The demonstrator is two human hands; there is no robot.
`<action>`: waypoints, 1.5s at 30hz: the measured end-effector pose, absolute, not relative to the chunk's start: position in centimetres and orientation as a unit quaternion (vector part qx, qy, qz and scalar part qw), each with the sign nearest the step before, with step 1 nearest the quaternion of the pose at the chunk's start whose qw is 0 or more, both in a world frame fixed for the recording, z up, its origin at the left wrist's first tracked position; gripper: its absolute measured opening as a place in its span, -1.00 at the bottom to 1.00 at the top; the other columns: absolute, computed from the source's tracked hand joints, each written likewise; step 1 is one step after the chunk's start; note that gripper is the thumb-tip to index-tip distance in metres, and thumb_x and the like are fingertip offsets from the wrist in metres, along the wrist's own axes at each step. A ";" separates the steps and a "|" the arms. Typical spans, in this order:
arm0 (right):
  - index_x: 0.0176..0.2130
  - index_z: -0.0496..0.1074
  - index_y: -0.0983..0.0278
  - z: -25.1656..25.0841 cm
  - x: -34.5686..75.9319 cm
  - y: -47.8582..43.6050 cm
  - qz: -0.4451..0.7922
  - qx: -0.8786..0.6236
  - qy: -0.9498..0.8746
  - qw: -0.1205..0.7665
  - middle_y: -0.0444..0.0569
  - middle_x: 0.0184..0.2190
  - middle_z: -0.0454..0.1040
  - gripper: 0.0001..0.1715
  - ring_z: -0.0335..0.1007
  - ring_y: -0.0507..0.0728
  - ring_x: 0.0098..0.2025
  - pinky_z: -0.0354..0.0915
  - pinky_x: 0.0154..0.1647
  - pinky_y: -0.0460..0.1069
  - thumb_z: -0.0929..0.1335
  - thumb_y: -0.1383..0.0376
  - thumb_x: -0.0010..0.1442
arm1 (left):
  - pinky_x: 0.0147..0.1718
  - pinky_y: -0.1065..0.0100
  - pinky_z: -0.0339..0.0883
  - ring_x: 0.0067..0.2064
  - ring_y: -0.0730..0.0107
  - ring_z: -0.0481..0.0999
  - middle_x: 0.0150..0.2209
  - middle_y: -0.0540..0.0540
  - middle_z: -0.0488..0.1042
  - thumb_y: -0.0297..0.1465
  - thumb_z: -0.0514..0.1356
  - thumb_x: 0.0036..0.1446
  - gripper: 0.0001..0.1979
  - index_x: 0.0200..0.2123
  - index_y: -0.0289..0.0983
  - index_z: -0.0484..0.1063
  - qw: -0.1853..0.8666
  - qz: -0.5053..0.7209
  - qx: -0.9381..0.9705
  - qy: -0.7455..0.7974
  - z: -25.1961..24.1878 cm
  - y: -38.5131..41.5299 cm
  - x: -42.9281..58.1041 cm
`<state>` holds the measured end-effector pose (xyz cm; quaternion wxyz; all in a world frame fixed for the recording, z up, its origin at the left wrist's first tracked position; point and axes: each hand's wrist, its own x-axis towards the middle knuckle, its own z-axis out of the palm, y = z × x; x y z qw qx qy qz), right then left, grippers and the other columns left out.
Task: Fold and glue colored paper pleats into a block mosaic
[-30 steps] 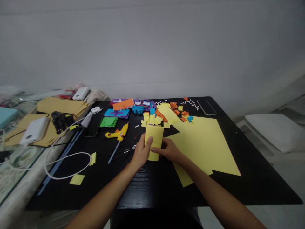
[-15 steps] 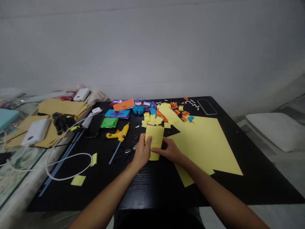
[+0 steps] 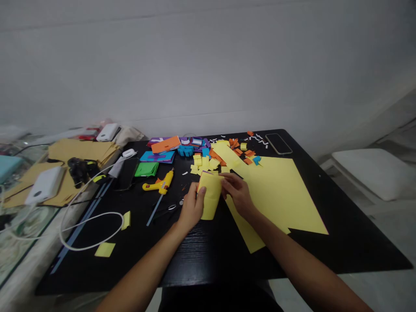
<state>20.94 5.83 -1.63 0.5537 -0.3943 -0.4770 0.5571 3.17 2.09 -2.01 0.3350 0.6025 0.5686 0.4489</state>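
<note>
My left hand (image 3: 192, 203) grips a folded piece of yellow paper (image 3: 210, 197) by its left side, thumb across the front. The paper is held up over the table, slightly tilted, and a thin purple edge shows at its top. At the upper right edge of the paper, my right hand (image 3: 238, 193) has its fingers bent and pinches that edge; the fingertips behind it are partly hidden. Just beyond the paper lie small cut yellow paper pieces (image 3: 204, 163). To the right of my right hand is a large sheet of yellow paper (image 3: 279, 195).
A yellow glue gun (image 3: 160, 184) with a glue stick, and pliers (image 3: 170, 208), lie left of my hands. Behind are green paper (image 3: 147, 169), blue paper (image 3: 157, 157) and orange scraps (image 3: 249, 154). A phone (image 3: 278, 144) is at back right. A white cable (image 3: 94, 214) loops at left.
My right hand has moved up from the paper's lower front to its upper right edge. The folded paper now leans a little; my left hand keeps its hold. The view has shifted slightly.
</note>
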 end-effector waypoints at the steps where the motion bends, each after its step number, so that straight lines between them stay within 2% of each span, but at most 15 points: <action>1: -0.18 0.62 0.20 -1.7 21.1 6.0 0.549 -0.402 -0.470 0.562 -0.17 -0.52 0.48 -0.51 0.28 0.03 -0.55 0.30 -0.55 -0.03 0.56 -0.10 0.11 | -0.34 0.32 0.30 -0.36 0.28 0.48 -0.40 0.00 0.49 -0.05 0.06 0.41 -0.67 -0.22 -0.18 0.35 0.334 0.446 0.604 0.570 -2.1 2.1 3.2; 5: -0.32 0.64 0.24 -1.8 21.5 6.4 0.525 -0.435 -0.456 0.572 -0.17 -0.62 0.43 -0.52 0.31 0.05 -0.58 0.30 -0.56 -0.01 0.57 -0.11 0.07 | -0.33 0.32 0.30 -0.36 0.28 0.48 -0.41 0.01 0.49 -0.05 0.05 0.41 -0.66 -0.23 -0.18 0.36 0.335 0.443 0.600 0.576 -2.5 2.3 3.2; 10: -0.38 0.59 0.26 -1.9 22.0 7.1 0.506 -0.461 -0.440 0.581 -0.12 -0.58 0.48 -0.47 0.37 0.06 -0.55 0.28 -0.59 -0.05 0.58 -0.14 0.03 | -0.35 0.33 0.29 -0.37 0.28 0.47 -0.42 0.01 0.48 -0.01 0.05 0.40 -0.63 -0.25 -0.18 0.36 0.339 0.444 0.597 0.576 -2.6 2.4 3.2; 13: -0.42 0.48 0.22 -2.0 22.6 7.7 0.499 -0.472 -0.413 0.598 -0.15 -0.59 0.43 -0.41 0.34 0.03 -0.56 0.26 -0.61 -0.07 0.54 -0.21 0.08 | -0.35 0.33 0.29 -0.37 0.29 0.46 -0.42 0.02 0.48 0.01 0.05 0.40 -0.62 -0.25 -0.18 0.35 0.343 0.449 0.595 0.572 -2.5 2.3 3.2; 17: -0.52 0.25 0.17 -2.2 22.7 8.0 0.513 -0.474 -0.391 0.600 -0.21 -0.63 0.26 -0.29 0.24 0.01 -0.61 0.22 -0.65 -0.06 0.43 -0.32 0.18 | -0.32 0.33 0.30 -0.34 0.30 0.46 -0.40 0.01 0.48 0.03 0.03 0.41 -0.59 -0.27 -0.18 0.34 0.346 0.459 0.591 0.566 -2.6 2.3 3.3; 19: -0.55 0.22 0.16 -2.4 22.4 7.7 0.527 -0.471 -0.399 0.584 -0.23 -0.67 0.19 -0.28 0.19 0.01 -0.63 0.20 -0.65 -0.06 0.42 -0.32 0.19 | -0.31 0.33 0.30 -0.33 0.30 0.46 -0.40 0.01 0.48 0.04 0.02 0.42 -0.57 -0.28 -0.18 0.34 0.348 0.464 0.589 0.563 -2.8 2.4 3.4; 21: -0.56 0.27 0.18 -2.5 22.0 7.4 0.539 -0.467 -0.415 0.565 -0.22 -0.68 0.21 -0.29 0.19 0.02 -0.63 0.21 -0.65 -0.05 0.46 -0.29 0.18 | -0.32 0.33 0.30 -0.33 0.30 0.46 -0.39 0.01 0.48 0.05 0.02 0.42 -0.56 -0.29 -0.18 0.34 0.349 0.470 0.585 0.562 -2.9 2.4 3.4; 23: -0.52 0.38 0.20 -2.5 21.7 7.1 0.546 -0.463 -0.433 0.548 -0.17 -0.63 0.35 -0.35 0.26 0.03 -0.59 0.24 -0.62 -0.05 0.54 -0.24 0.08 | -0.32 0.33 0.30 -0.33 0.30 0.46 -0.40 0.01 0.47 0.06 0.02 0.41 -0.55 -0.30 -0.18 0.34 0.348 0.476 0.579 0.563 -2.9 2.5 3.4; 26: -0.35 0.51 0.23 -2.4 21.6 6.9 0.557 -0.453 -0.456 0.526 -0.06 -0.42 0.57 -0.39 0.45 0.10 -0.43 0.37 -0.53 -0.04 0.62 -0.19 -0.05 | -0.31 0.32 0.31 -0.31 0.28 0.48 -0.38 0.00 0.48 0.08 0.02 0.41 -0.54 -0.26 -0.18 0.35 0.342 0.489 0.563 0.572 -2.9 2.5 3.4; 28: -0.21 0.57 0.22 -2.3 21.6 6.8 0.570 -0.446 -0.471 0.505 0.00 -0.30 0.63 -0.37 0.54 0.14 -0.34 0.47 -0.43 0.00 0.57 -0.22 0.02 | -0.30 0.31 0.32 -0.30 0.27 0.48 -0.36 -0.01 0.49 0.10 0.00 0.41 -0.53 -0.23 -0.18 0.33 0.337 0.499 0.549 0.579 -2.9 2.5 3.3; 30: -0.15 0.60 0.23 -2.2 21.4 6.6 0.582 -0.435 -0.494 0.477 0.03 -0.26 0.66 -0.34 0.58 0.17 -0.30 0.51 -0.36 0.04 0.51 -0.26 0.10 | -0.31 0.29 0.33 -0.30 0.26 0.48 -0.35 -0.02 0.48 0.12 -0.02 0.41 -0.52 -0.23 -0.17 0.31 0.337 0.506 0.539 0.583 -2.9 2.6 3.2; 34: -0.27 0.65 0.27 -2.3 20.7 5.9 0.581 -0.413 -0.556 0.427 0.01 -0.30 0.68 -0.42 0.58 0.22 -0.26 0.51 -0.25 0.08 0.56 -0.18 0.04 | -0.29 0.29 0.35 -0.30 0.26 0.49 -0.34 -0.03 0.50 0.11 -0.03 0.42 -0.52 -0.25 -0.17 0.31 0.348 0.502 0.546 0.573 -3.1 2.5 3.2; 36: -0.27 0.66 0.27 -2.5 20.4 5.6 0.570 -0.410 -0.579 0.414 -0.01 -0.31 0.69 -0.47 0.58 0.24 -0.25 0.49 -0.21 0.10 0.58 -0.12 0.06 | -0.31 0.29 0.33 -0.32 0.27 0.48 -0.37 -0.01 0.48 0.10 0.00 0.42 -0.53 -0.28 -0.17 0.31 0.352 0.497 0.557 0.564 -3.1 2.5 3.3; 45: -0.19 0.67 0.25 -3.0 20.4 5.4 0.544 -0.411 -0.602 0.415 0.01 -0.28 0.70 -0.50 0.60 0.30 -0.21 0.50 -0.17 0.13 0.53 -0.10 0.13 | -0.30 0.31 0.33 -0.31 0.29 0.50 -0.35 -0.02 0.52 0.06 0.02 0.41 -0.57 -0.25 -0.18 0.34 0.363 0.491 0.570 0.550 -2.9 2.6 3.5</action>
